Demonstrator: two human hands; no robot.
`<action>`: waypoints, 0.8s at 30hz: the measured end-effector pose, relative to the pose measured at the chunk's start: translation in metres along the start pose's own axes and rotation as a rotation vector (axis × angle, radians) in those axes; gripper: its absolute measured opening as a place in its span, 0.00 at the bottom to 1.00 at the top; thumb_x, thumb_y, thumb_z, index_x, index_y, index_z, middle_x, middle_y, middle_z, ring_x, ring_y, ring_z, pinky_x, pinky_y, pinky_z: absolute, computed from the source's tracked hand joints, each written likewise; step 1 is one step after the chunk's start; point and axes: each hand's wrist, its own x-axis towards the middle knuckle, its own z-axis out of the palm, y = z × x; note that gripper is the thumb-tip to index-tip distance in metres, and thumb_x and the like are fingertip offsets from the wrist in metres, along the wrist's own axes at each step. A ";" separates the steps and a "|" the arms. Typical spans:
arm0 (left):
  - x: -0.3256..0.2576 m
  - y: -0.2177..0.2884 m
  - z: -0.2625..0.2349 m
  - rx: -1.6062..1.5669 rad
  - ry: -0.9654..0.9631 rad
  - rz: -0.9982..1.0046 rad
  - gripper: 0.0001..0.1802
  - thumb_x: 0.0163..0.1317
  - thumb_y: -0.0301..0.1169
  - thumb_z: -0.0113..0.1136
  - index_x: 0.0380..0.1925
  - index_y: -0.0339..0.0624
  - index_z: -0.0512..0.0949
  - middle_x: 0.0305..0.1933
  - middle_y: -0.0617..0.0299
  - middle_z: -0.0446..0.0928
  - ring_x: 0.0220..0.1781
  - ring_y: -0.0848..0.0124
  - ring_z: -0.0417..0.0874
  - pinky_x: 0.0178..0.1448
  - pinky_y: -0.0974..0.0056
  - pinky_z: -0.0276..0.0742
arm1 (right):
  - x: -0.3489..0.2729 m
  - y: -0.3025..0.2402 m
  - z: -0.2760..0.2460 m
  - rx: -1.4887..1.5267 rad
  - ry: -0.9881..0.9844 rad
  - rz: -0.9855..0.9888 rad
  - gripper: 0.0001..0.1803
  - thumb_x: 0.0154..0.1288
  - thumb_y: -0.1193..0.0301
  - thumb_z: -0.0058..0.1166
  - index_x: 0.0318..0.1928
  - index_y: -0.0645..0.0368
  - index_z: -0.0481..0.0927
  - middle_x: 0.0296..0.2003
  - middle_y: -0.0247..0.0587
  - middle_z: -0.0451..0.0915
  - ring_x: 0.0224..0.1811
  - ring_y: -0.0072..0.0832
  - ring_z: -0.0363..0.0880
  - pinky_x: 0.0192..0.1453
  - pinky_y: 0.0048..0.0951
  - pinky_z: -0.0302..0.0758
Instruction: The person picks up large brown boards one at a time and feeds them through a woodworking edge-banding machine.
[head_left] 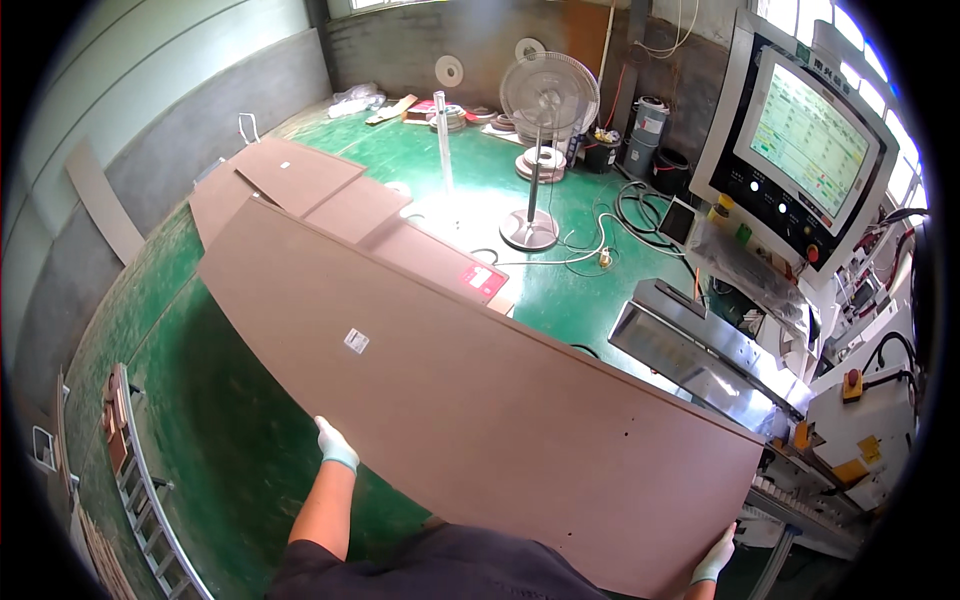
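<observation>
A long brown board [500, 410] stretches across the view in front of me, with a small white label [356, 341] on its face and a few small dark holes toward its right end. On its near long edge rests my left hand [337, 446], in a pale glove, gripping the edge; the fingers under the board are hidden. My right hand [715, 556], gloved too, holds the board's right end near the near corner, its fingertips partly out of sight. The board's far right corner reaches the machine beside me.
Other brown boards [300, 172] lie stacked beyond. A standing fan [549, 95] is at the back, with cables [600, 235] on the green floor. At right stands a machine with a screen panel [805, 140] and metal housing [690, 350]. A roller rack [150, 500] is at left.
</observation>
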 end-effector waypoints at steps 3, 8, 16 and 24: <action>-0.003 -0.010 0.004 0.037 0.047 0.021 0.46 0.79 0.67 0.32 0.79 0.41 0.62 0.83 0.55 0.62 0.80 0.50 0.66 0.82 0.45 0.63 | 0.015 -0.002 0.003 -0.022 -0.022 0.048 0.38 0.83 0.44 0.43 0.63 0.72 0.82 0.55 0.40 0.86 0.53 0.29 0.82 0.62 0.32 0.76; -0.009 -0.048 0.017 0.053 0.064 0.023 0.45 0.79 0.67 0.33 0.78 0.41 0.63 0.82 0.54 0.64 0.79 0.51 0.68 0.81 0.45 0.64 | 0.050 0.005 -0.021 -0.028 0.036 0.136 0.38 0.83 0.44 0.44 0.63 0.72 0.82 0.55 0.40 0.86 0.52 0.30 0.82 0.62 0.32 0.76; -0.032 -0.082 0.046 0.189 0.106 -0.024 0.45 0.79 0.66 0.32 0.79 0.42 0.62 0.83 0.55 0.62 0.80 0.51 0.66 0.82 0.43 0.61 | 0.099 -0.004 -0.035 -0.091 -0.034 0.053 0.34 0.85 0.48 0.44 0.59 0.73 0.83 0.50 0.40 0.88 0.49 0.27 0.81 0.58 0.32 0.76; -0.025 -0.081 0.040 0.198 -0.024 -0.031 0.44 0.81 0.64 0.24 0.80 0.44 0.60 0.84 0.56 0.60 0.82 0.51 0.62 0.83 0.41 0.58 | 0.118 0.011 -0.033 -0.234 0.023 -0.006 0.36 0.84 0.46 0.45 0.49 0.74 0.85 0.39 0.40 0.86 0.39 0.28 0.77 0.49 0.34 0.75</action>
